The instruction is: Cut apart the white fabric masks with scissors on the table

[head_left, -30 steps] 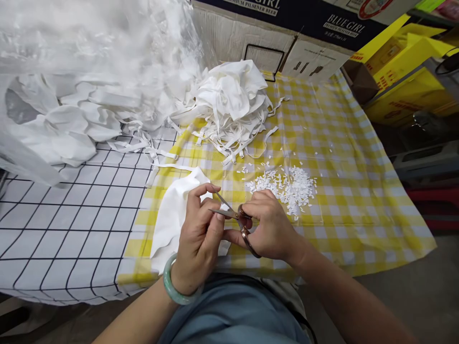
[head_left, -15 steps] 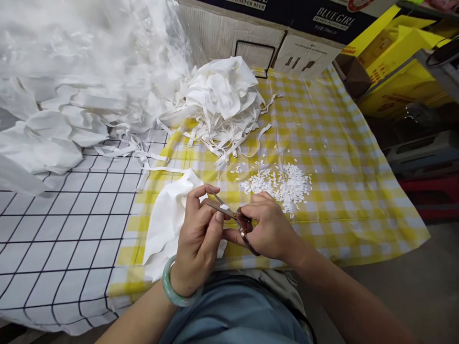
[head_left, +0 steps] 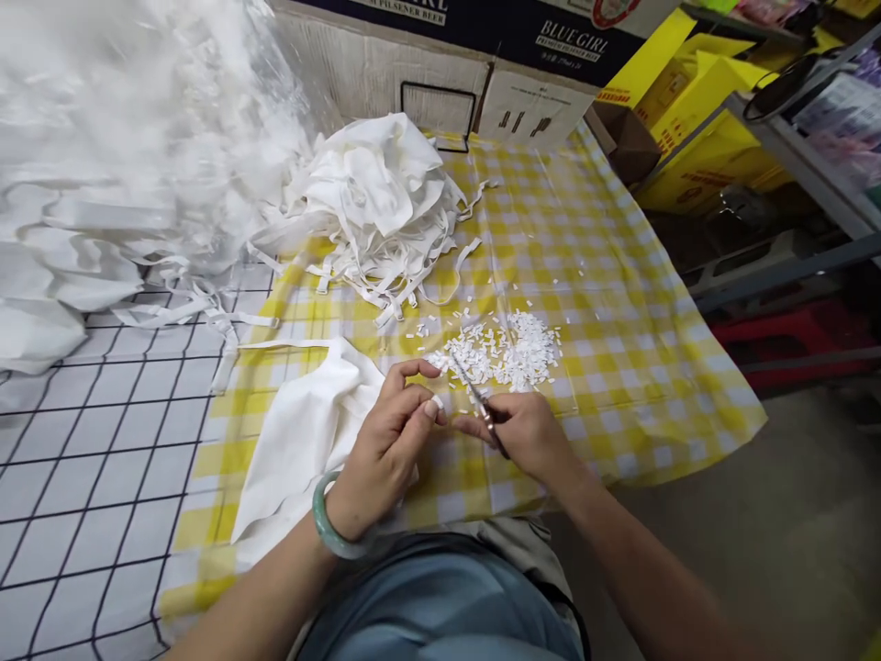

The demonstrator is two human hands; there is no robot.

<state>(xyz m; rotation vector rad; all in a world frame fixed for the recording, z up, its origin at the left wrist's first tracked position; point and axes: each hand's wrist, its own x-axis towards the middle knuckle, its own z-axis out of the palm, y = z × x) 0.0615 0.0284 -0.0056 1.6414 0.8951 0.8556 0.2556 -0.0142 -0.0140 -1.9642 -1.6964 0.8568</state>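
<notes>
My left hand (head_left: 389,445), with a green bangle at the wrist, pinches the end of a white strap (head_left: 439,402) between thumb and fingers. Most of that strap is hidden by the hand. A white fabric piece (head_left: 295,431) with a thin strap lies on the cloth beside and under this hand. My right hand (head_left: 533,436) grips a pair of scissors (head_left: 491,424) by the handles. Its blades look nearly together and point up and left, apart from the left fingertips. Just beyond them lies a heap of small white clippings (head_left: 529,353).
A pile of white strapped fabric pieces (head_left: 385,179) sits farther back. Clear plastic and more white fabric (head_left: 158,119) cover the left. Cardboard beer boxes (head_left: 537,101) stand behind the yellow checked tablecloth (head_left: 633,386). Yellow bags (head_left: 708,119) and a metal rack (head_left: 812,156) are at right.
The scissors have moved right, away from the left fingertips, and their blades have closed from around the white strap. The view has shifted to the right.
</notes>
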